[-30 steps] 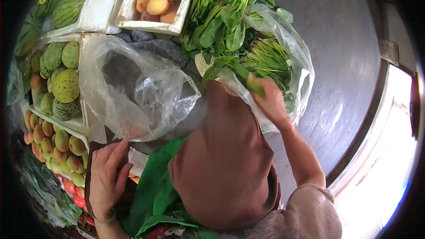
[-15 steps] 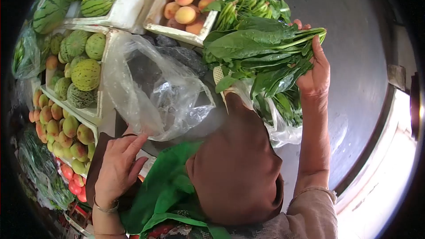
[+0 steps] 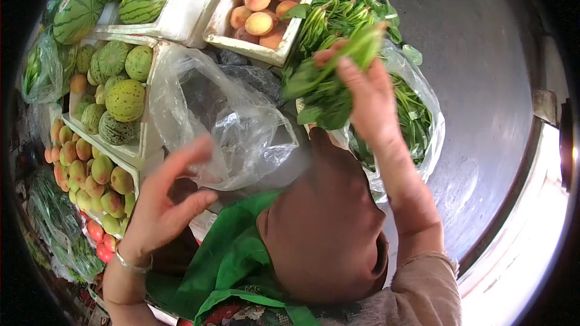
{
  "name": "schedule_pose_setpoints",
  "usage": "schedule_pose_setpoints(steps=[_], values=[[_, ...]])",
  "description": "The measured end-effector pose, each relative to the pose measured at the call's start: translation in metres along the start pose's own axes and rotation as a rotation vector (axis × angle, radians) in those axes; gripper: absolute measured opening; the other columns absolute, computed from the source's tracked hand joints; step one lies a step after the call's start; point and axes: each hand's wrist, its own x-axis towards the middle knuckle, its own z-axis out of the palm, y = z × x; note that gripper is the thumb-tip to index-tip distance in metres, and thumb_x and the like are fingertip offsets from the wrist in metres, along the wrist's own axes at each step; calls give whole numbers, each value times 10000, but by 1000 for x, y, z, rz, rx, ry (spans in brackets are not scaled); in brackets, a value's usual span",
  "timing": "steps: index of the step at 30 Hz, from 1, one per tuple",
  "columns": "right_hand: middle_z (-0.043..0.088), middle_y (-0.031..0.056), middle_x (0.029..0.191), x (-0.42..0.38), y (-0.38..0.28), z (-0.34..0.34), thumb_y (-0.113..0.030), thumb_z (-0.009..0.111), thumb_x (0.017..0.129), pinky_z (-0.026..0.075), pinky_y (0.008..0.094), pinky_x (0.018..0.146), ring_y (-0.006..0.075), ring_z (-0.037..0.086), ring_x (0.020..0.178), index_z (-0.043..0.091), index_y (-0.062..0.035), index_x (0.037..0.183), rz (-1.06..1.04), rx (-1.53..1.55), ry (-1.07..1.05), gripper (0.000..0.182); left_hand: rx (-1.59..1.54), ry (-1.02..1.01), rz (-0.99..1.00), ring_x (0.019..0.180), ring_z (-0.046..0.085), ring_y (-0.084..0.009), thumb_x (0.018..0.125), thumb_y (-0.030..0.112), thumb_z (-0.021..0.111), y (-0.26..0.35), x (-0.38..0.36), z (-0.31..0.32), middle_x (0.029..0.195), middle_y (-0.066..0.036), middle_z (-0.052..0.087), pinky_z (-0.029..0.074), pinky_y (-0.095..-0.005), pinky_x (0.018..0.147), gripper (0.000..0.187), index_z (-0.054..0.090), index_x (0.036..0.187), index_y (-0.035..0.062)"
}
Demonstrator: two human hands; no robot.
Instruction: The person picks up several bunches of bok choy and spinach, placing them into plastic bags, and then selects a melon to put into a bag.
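My right hand (image 3: 373, 99) grips a bunch of spinach (image 3: 326, 81) near its stems. The stems point up and to the right; the broad leaves hang to the left and are smeared by motion. Below and right of that hand lies a clear plastic bag (image 3: 436, 122) with more leafy greens inside. My left hand (image 3: 166, 202) is bare, thumb and fingers apart, its fingers at the near edge of a crumpled clear plastic bag (image 3: 226, 124). That bag lies open on the counter, mouth toward me.
Behind are a white foam box (image 3: 254, 54) of peaches and a heap of leafy bunches (image 3: 356, 6). On the left stand foam boxes with watermelons (image 3: 145, 1), small striped melons (image 3: 125, 101) and mangoes (image 3: 101, 170). Red tomatoes (image 3: 104, 252) sit lower left. Dark counter (image 3: 477, 78) stretches right.
The spinach in my right hand has moved left and tilted, uncovering the filled bag at the right. My left hand has risen slightly and its fingers have spread.
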Motion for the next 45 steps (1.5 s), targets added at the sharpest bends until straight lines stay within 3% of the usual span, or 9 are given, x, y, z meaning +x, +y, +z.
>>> schedule_pose_setpoints(steps=[5, 9, 11, 12, 15, 18, 21, 28, 45], values=[[648, 153, 1023, -8, 9, 46, -133, 671, 861, 504, 361, 853, 311, 629, 920, 539, 6, 1158, -201, -388, -375, 353, 114, 98, 519, 1238, 476, -176, 747, 238, 812, 1, 96, 36, 1455, -110, 427, 383, -313, 1012, 933, 285, 1499, 71], [618, 218, 1083, -5, 26, 27, -162, 701, 813, 485, 410, 888, 388, 602, 988, 539, -1, 1187, -279, -474, -454, 438, -111, 40, 477, 1251, 464, -169, 814, 206, 755, -1, 140, 69, 1475, -106, 405, 388, -308, 1012, 749, 387, 1450, 60], [599, 180, 1193, 2, 24, -10, -183, 746, 793, 427, 358, 999, 287, 560, 1150, 498, -32, 1318, -505, -798, -438, 600, -240, 10, 447, 1236, 477, -165, 890, 160, 673, -9, 156, 78, 1445, -102, 439, 401, -314, 1006, 516, 501, 1358, 30], [564, 184, 1281, 2, 18, -26, -204, 738, 800, 402, 370, 1031, 272, 522, 1219, 515, -42, 1314, -264, -694, -427, 584, -279, 36, 540, 1159, 539, -171, 943, 114, 593, -15, 163, 80, 1329, -119, 547, 427, -310, 983, 310, 592, 1234, 9], [590, 176, 1259, 6, 28, -89, -178, 638, 865, 452, 372, 980, 288, 571, 1168, 561, -55, 1287, 23, -680, -79, 446, -466, -51, 409, 1087, 587, -174, 956, 114, 574, 9, 165, 52, 1164, -122, 648, 446, -311, 957, 239, 618, 1168, 13], [629, 185, 1170, 17, 61, -159, -96, 601, 858, 470, 401, 941, 334, 608, 1091, 593, -22, 1189, -168, -1046, 130, 339, -784, -61, 539, 1008, 620, -165, 961, 118, 567, 25, 171, 41, 1035, -106, 687, 463, -301, 927, 167, 641, 1071, 16], [619, 196, 1159, 26, 70, -183, -84, 625, 835, 436, 449, 965, 358, 583, 1106, 552, -28, 1212, -150, -1332, 15, 388, 25, 39, 576, 972, 622, -143, 965, 111, 558, -2, 189, 50, 991, -83, 690, 478, -294, 903, 142, 642, 1026, 14], [359, 179, 1436, 36, 65, -168, -157, 832, 654, 303, 505, 1081, 375, 304, 1355, 397, -68, 1367, 75, -1656, -83, 840, -278, 70, 516, 966, 604, -132, 966, 107, 548, 0, 184, 69, 1002, -66, 677, 452, -282, 901, 141, 632, 1027, 10], [516, 157, 1267, 24, 91, -175, -204, 852, 635, 341, 489, 1039, 353, 471, 1216, 436, -75, 1336, -16, -1702, -91, 826, -296, -57, 344, 956, 610, -155, 937, 111, 591, -15, 170, 99, 981, -87, 672, 456, -300, 905, 158, 613, 1049, 2]])
